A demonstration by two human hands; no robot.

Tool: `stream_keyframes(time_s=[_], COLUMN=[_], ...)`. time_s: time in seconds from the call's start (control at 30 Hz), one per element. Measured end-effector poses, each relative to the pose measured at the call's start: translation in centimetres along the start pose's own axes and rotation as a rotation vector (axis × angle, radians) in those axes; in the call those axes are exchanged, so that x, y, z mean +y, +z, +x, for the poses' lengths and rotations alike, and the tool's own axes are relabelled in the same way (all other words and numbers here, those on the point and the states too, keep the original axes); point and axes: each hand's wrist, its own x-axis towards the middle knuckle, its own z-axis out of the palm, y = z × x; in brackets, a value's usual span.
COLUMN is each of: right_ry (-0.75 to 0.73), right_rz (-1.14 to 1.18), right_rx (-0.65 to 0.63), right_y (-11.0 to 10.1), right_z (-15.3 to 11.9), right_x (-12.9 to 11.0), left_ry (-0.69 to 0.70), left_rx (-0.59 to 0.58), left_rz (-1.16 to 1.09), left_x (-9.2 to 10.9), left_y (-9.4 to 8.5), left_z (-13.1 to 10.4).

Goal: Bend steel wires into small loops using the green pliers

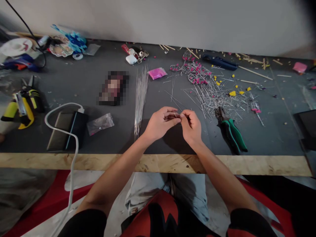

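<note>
Close together above the dark table top, my left hand [162, 124] and my right hand [192, 127] meet at the fingertips. Both are pinched on a thin metal wire [175, 114], of which only a short piece shows between the fingers. To the left of my left hand lies a bundle of long straight wires [141, 95]. Beyond my right hand spreads a tangled heap of wires [217, 97], some bent and tipped with pink bits. Green-handled pliers [233, 133] rest to the right of my right hand.
A pink packet [157, 73], keys with a white case [131, 59] and a dark blue cutter [219, 62] lie farther back. On the left are a power bank [66, 130] with a white cable, a plastic bag [100, 124] and yellow-black tools [23, 105]. Wood forms the front edge [170, 163].
</note>
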Motion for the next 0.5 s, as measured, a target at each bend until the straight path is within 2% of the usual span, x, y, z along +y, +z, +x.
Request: stream_keyframes(time_s=[0.13, 0.37, 0.43, 0.5], right_ry=[0.024, 0.015, -0.007, -0.030], right_rz=[0.049, 0.062, 0.052, 0.039], right_rx=[-0.003, -0.009, 0.005, 0.029], right_y=[0.11, 0.07, -0.05, -0.16], right_z=[-0.15, -0.43, -0.34, -0.20], right_x=[-0.04, -0.14, -0.14, -0.08], left_ry=[0.105, 0.391, 0.396, 0.332], left_rx=[0.048, 0.173, 0.156, 0.119], left_rz=[0.107, 0.528, 0.508, 0.381], left_x=[-0.54, -0.28, -0.17, -0.09], left_y=[0.14, 0.06, 0.05, 0.06], left_z=[-0.18, -0.56, -0.48, -0.35])
